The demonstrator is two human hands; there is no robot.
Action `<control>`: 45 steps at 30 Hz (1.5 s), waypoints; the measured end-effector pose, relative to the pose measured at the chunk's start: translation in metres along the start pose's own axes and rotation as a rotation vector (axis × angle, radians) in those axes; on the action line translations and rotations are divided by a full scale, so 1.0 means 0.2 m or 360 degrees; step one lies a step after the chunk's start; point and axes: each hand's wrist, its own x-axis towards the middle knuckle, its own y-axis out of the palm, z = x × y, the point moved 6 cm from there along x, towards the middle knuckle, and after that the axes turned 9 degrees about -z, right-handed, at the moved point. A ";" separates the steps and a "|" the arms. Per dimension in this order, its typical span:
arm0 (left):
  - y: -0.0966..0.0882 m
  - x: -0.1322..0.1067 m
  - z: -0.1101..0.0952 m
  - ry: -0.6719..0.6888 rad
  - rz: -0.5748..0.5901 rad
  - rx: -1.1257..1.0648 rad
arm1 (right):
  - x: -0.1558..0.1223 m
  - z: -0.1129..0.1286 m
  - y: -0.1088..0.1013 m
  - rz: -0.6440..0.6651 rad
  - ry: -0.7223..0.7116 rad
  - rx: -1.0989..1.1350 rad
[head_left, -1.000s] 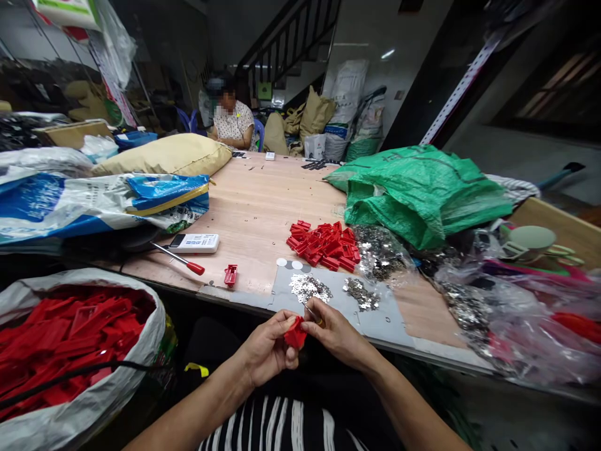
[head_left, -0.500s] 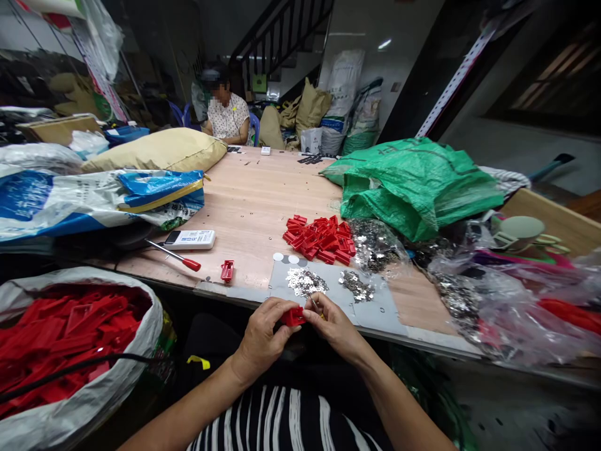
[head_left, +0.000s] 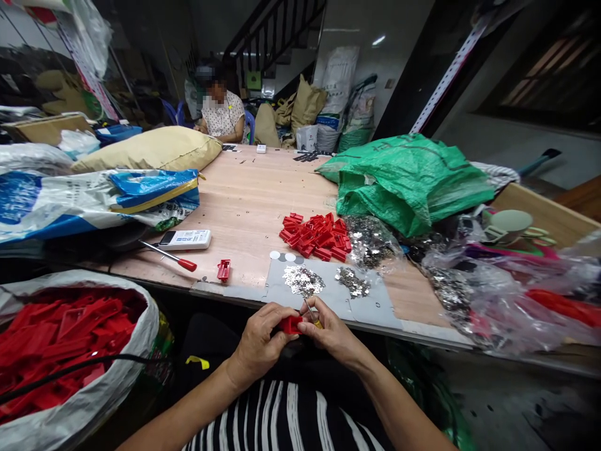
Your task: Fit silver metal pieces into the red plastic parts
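Note:
At the table's front edge, my left hand (head_left: pixel 263 337) is closed around a small red plastic housing (head_left: pixel 290 324). Against its right end, my right hand (head_left: pixel 331 332) grips a yellow-handled tool (head_left: pixel 317 324) with a thin metal shaft, possibly a screwdriver; fingers hide its tip. Just beyond my hands, two piles of small silvery metal plates (head_left: pixel 303 281) lie on a grey sheet (head_left: pixel 328 307). Behind them is a heap of red plastic housings (head_left: pixel 317 236). One more red housing (head_left: pixel 224 270) stands alone to the left.
On the left are a red-handled metal rod (head_left: pixel 186 265), a white box (head_left: pixel 185 239) and an open sack (head_left: pixel 148 326) full of red parts. A green woven bag (head_left: pixel 408 178) and plastic bags (head_left: pixel 516 307) crowd the right. Across the table (head_left: pixel 253 200) sits a person (head_left: pixel 223 116).
The camera view has shifted slightly. The tool in my right hand has tilted, showing more of its yellow handle. Both hands still hold the same things.

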 end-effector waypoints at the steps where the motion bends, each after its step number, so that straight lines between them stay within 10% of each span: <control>1: 0.00 -0.01 0.00 0.0027 0.0008 -0.0001 | -0.01 -0.01 0.01 0.0031 0.0048 0.0060; 36: 0.00 -0.05 0.06 0.0129 0.0081 -0.0301 | -0.10 -0.11 0.07 0.0017 0.0199 0.0841; 41: 0.01 -0.05 0.11 -0.0006 -0.0003 -0.0312 | -0.07 -0.10 0.01 -0.0020 0.0141 0.0475; 45: -0.01 -0.03 0.14 -0.0221 -0.0141 -0.0347 | 0.00 0.02 -0.27 -0.0526 -0.0181 -0.0598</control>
